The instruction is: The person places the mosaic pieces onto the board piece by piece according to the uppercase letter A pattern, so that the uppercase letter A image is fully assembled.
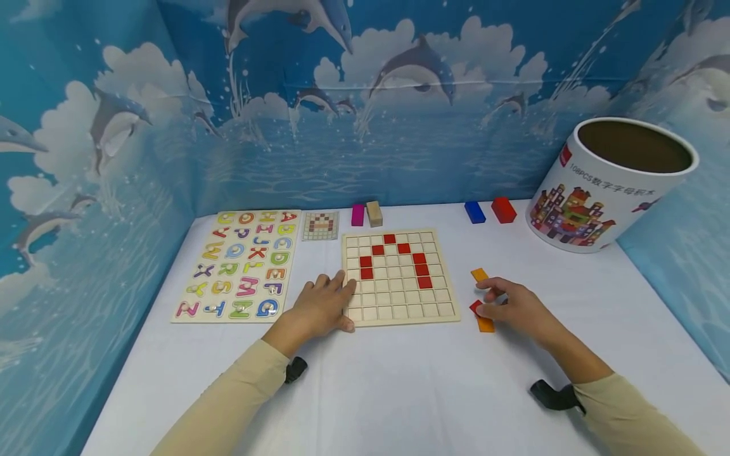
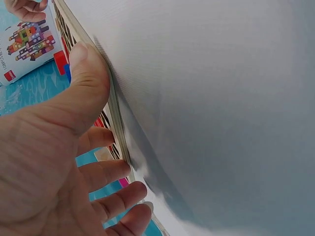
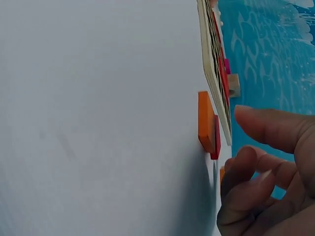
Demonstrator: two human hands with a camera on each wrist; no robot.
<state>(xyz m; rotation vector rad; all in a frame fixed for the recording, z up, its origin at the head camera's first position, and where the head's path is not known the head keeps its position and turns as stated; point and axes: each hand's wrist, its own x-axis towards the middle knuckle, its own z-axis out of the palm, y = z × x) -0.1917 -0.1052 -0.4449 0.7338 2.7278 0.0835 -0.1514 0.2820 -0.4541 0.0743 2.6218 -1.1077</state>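
1. Left hand (image 1: 324,304): fingers spread, resting along the left edge of the grid board (image 1: 393,312); thumb at its near left corner.
2. Right hand (image 1: 516,310): fingers loosely curled, thumb apart, pinching nothing. Loose red tile (image 1: 474,306) just beyond the thumb tip; near orange tile (image 1: 486,325) by it, overlap or mere contact unclear. Far orange tile (image 1: 479,273) lies near the index fingertip.
3. Grid board lies flat on the bench (image 1: 388,392), left of the loose tiles. Pale, wood-like, thin-edged, ruled into square cells; set red tiles (image 1: 422,270) form an arch.
4. Loose tiles: flat, smooth-faced, straight-edged; near orange one oblong.
5. Bench cover: white, cloth-like, faintly creased.
6. Bucket (image 1: 604,196) at far right: round, white, printed, brown inside.
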